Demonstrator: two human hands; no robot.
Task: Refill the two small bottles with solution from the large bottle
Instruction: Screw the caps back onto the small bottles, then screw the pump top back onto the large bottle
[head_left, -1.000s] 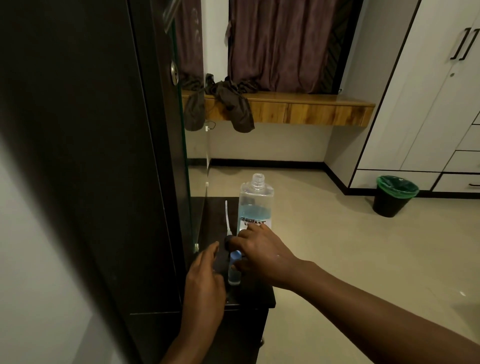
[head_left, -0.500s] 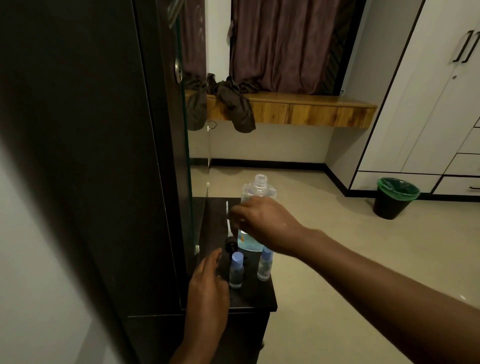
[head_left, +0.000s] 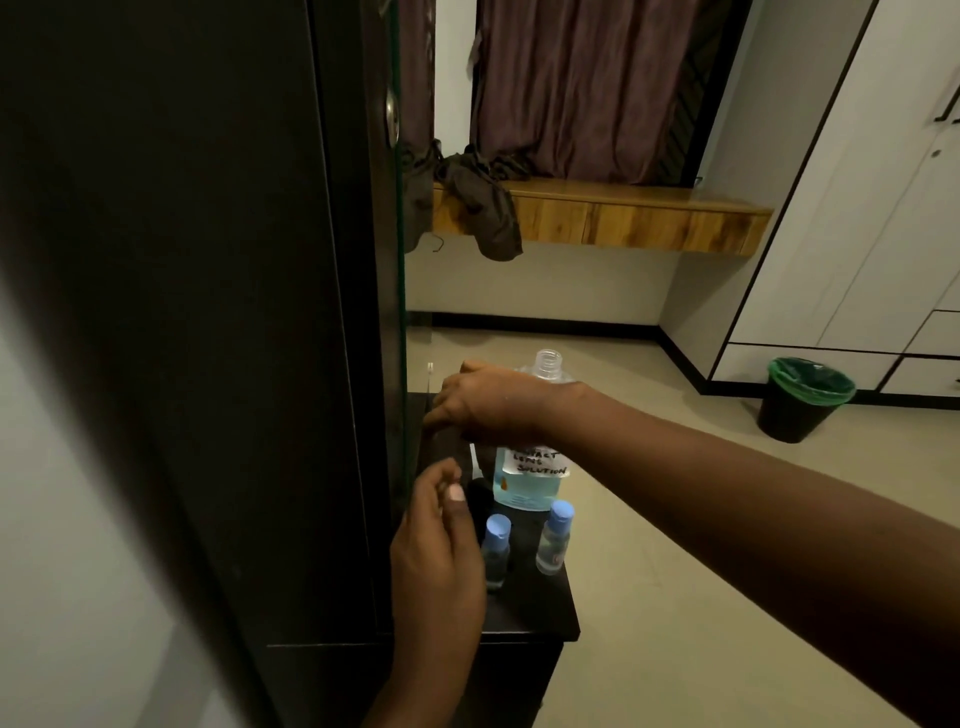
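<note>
on the dark ledge (head_left: 540, 618), two capped small bottles (head_left: 554, 536) stand before the open large bottle (head_left: 531, 470).

The right hand (head_left: 493, 402) covers the large bottle's (head_left: 530, 480) upper body and part of its handwritten label, so its grip cannot be made out. The left hand (head_left: 441, 561) hides the nearer small bottle's (head_left: 496, 551) left side.

Handwritten on a white label (head_left: 540, 462) stuck to the large bottle (head_left: 530, 486): "LENS SOLUTION". Top line half hidden, ending "ACT". Nothing else legible.
</note>
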